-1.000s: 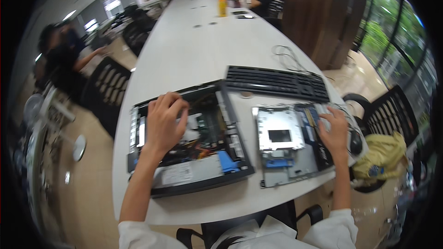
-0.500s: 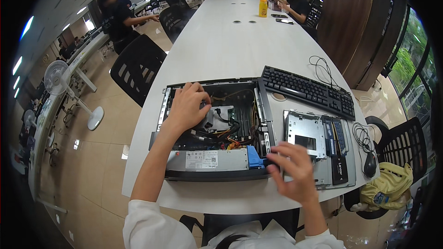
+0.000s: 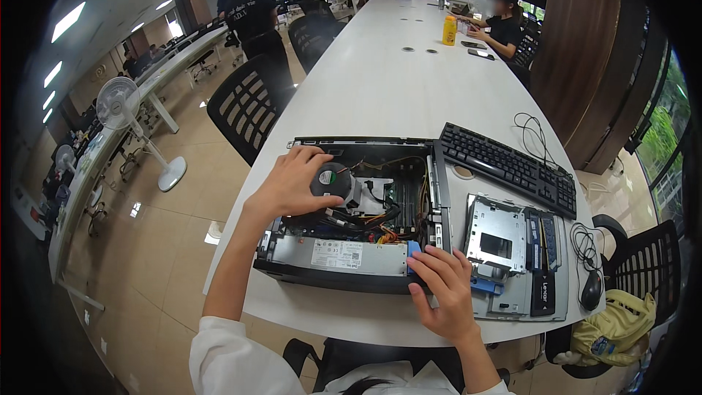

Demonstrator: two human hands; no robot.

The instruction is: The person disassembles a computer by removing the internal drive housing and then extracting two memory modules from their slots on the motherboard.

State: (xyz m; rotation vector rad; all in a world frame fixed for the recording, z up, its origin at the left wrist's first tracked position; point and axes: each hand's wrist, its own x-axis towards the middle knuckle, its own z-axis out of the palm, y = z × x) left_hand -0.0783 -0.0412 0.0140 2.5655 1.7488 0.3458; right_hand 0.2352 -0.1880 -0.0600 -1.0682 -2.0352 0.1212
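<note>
An opened black desktop computer case (image 3: pixel 307 271) lies flat on the white table (image 3: pixel 380 88), its cables, fan (image 3: pixel 330 178) and grey power supply (image 3: pixel 344 254) exposed. My left hand (image 3: pixel 291 184) rests on the case's far left part, fingers spread beside the round fan. My right hand (image 3: pixel 446 294) sits at the case's near right corner, fingertips on a blue tab (image 3: pixel 414 247). A removed metal drive cage (image 3: pixel 512 249) lies to the right of the case, apart from both hands.
A black keyboard (image 3: pixel 508 167) lies behind the cage, a black mouse (image 3: pixel 591 290) with coiled cable at the right edge. A yellow bottle (image 3: pixel 450 31) stands far up the table near a seated person. Black chairs, a standing fan (image 3: pixel 121 106) and other people surround the table.
My right hand has moved left from the drive cage to the case's near right corner. My left hand stays on the case by the fan. The view has shifted.
</note>
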